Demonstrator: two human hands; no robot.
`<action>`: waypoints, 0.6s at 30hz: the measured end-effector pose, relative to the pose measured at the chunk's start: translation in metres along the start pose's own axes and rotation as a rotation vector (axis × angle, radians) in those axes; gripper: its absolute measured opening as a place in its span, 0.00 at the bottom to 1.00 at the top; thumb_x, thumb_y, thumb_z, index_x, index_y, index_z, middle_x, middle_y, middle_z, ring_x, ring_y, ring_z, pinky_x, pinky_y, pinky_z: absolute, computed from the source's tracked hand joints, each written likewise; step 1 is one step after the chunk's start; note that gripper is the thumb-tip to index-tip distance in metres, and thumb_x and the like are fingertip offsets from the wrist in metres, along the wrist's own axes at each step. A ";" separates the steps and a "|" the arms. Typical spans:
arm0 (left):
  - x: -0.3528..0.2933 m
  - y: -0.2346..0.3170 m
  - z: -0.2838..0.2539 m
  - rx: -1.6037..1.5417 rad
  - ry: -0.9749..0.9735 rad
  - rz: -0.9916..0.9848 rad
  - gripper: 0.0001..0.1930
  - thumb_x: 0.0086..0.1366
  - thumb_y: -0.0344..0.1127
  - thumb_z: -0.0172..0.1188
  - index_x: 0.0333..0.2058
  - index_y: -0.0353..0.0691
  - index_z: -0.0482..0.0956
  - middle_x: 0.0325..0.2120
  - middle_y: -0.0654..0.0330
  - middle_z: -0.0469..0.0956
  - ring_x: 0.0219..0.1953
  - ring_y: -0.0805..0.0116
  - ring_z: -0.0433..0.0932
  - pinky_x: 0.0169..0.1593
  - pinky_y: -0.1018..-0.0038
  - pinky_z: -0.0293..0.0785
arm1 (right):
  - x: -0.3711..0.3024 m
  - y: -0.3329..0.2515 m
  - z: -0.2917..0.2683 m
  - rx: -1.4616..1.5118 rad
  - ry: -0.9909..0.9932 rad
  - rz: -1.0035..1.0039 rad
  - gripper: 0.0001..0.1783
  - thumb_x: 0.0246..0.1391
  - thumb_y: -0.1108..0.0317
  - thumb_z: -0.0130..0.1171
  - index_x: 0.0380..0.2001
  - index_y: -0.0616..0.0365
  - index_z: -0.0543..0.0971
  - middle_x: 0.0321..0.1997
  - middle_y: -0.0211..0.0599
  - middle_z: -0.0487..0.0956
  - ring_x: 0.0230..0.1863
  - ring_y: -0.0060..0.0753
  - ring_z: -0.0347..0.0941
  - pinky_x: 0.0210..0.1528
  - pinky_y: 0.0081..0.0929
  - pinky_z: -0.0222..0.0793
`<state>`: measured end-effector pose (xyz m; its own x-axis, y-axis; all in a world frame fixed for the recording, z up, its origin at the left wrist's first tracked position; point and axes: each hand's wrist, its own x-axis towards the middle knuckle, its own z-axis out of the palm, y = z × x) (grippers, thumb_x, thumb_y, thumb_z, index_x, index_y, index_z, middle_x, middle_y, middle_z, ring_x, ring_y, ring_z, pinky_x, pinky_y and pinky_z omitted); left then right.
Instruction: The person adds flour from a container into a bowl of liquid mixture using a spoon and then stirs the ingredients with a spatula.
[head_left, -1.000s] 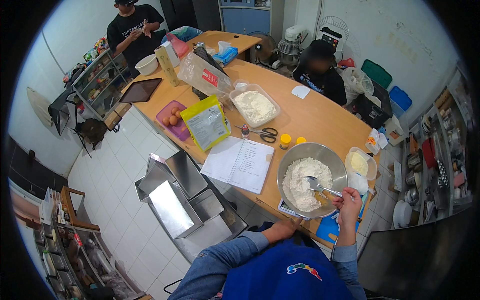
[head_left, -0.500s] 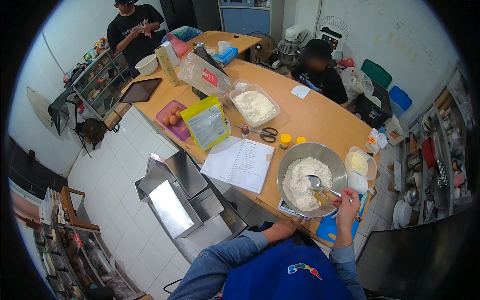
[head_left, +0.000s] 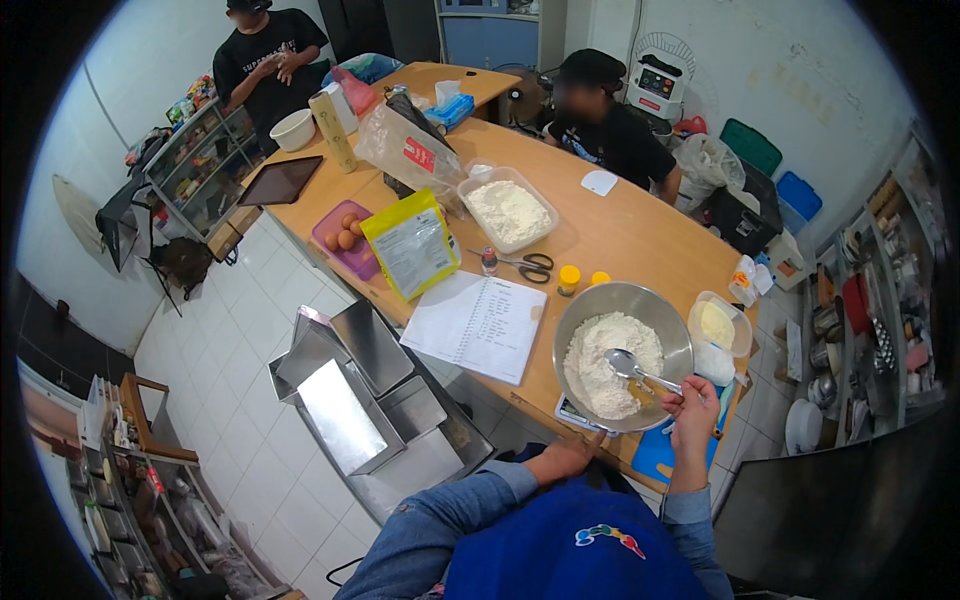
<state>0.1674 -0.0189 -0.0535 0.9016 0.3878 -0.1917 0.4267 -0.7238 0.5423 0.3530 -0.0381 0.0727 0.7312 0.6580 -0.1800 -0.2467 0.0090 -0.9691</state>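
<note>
My right hand (head_left: 692, 412) is closed round the handle of a metal spoon (head_left: 622, 362). The spoon's head is over the white flour (head_left: 600, 350) inside a big steel mixing bowl (head_left: 672, 318). This bowl rests on a kitchen scale (head_left: 574, 414) at the table's front edge. Beside the bowl's near side is my left hand (head_left: 566, 459), with a finger stretched toward the scale and bowl rim; its other fingers show only partly. Just right of the bowl stands a plastic tub of pale yellow fat (head_left: 716, 324). Left of it lies an open spiral notebook (head_left: 478, 330).
Farther back are a tub of flour (head_left: 510, 212), scissors (head_left: 535, 267), a yellow pouch (head_left: 412, 245) and eggs on a purple tray (head_left: 345, 262). Metal baking tins (head_left: 350, 415) sit low on the left. Two people (head_left: 610, 130) are beyond the table.
The spoon's head has shifted slightly left over the flour. The seated person across the table has leaned left and raised their head. My left hand has stayed put.
</note>
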 end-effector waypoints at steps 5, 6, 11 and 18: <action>0.000 -0.001 0.003 0.030 0.014 0.004 0.34 0.53 0.30 0.45 0.59 0.31 0.44 0.24 0.44 0.75 0.25 0.52 0.76 0.25 0.60 0.71 | -0.002 -0.005 0.000 0.078 -0.010 0.026 0.05 0.52 0.75 0.47 0.33 0.63 0.68 0.25 0.36 0.71 0.18 0.26 0.71 0.18 0.20 0.72; 0.001 -0.001 0.004 0.030 0.020 0.006 0.34 0.53 0.30 0.44 0.59 0.31 0.44 0.23 0.45 0.75 0.24 0.52 0.76 0.25 0.60 0.71 | -0.002 -0.005 0.000 0.079 -0.012 0.027 0.05 0.52 0.75 0.47 0.33 0.63 0.68 0.24 0.36 0.71 0.18 0.26 0.72 0.18 0.20 0.72; 0.002 -0.002 0.008 0.032 0.035 0.013 0.34 0.54 0.30 0.44 0.59 0.31 0.44 0.23 0.46 0.75 0.23 0.53 0.76 0.24 0.60 0.71 | -0.002 -0.005 -0.003 0.087 -0.021 0.025 0.05 0.51 0.75 0.48 0.32 0.63 0.68 0.23 0.35 0.71 0.18 0.27 0.72 0.18 0.19 0.72; 0.001 -0.003 0.010 0.031 0.063 0.027 0.34 0.54 0.31 0.44 0.59 0.31 0.44 0.22 0.46 0.75 0.23 0.54 0.76 0.24 0.60 0.71 | -0.003 -0.006 -0.002 0.081 -0.016 0.031 0.05 0.52 0.74 0.48 0.32 0.63 0.67 0.24 0.35 0.71 0.17 0.26 0.72 0.18 0.18 0.71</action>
<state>0.1682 -0.0220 -0.0633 0.9068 0.4027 -0.1247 0.4053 -0.7515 0.5206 0.3535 -0.0419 0.0791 0.7123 0.6710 -0.2059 -0.3200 0.0493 -0.9461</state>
